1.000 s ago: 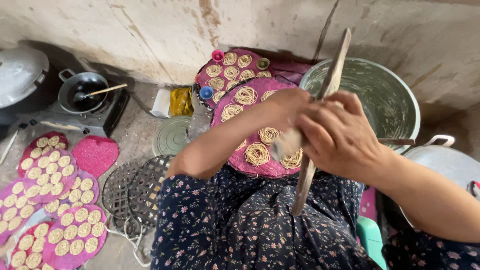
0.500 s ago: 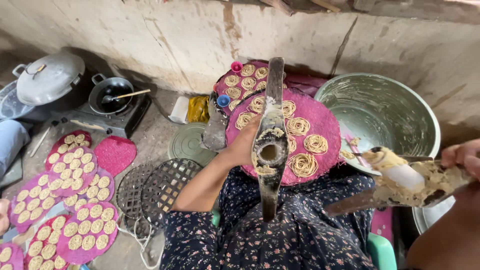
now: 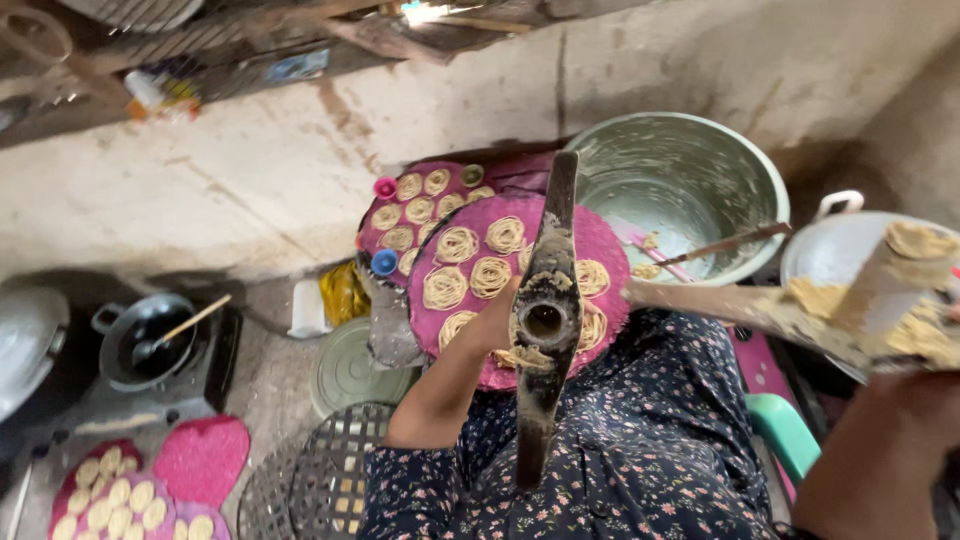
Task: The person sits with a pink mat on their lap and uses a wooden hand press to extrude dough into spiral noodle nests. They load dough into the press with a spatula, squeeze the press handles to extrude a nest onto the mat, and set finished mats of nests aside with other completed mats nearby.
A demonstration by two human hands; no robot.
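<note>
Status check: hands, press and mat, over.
Left hand holds the wooden press body over the pink mat. Right hand lifts the dough-caked plunger. Nothing blocking.

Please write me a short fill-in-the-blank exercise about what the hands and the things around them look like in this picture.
1. The left hand grips a long wooden press with a round ____ through its middle.
2. The noodle coils lie on a round mat coloured ____.
3. The plunger piece on the right is smeared with ____.
4. The big metal basin behind the mat stands against the ____.

Missing words: hole; pink; dough; wall
</note>
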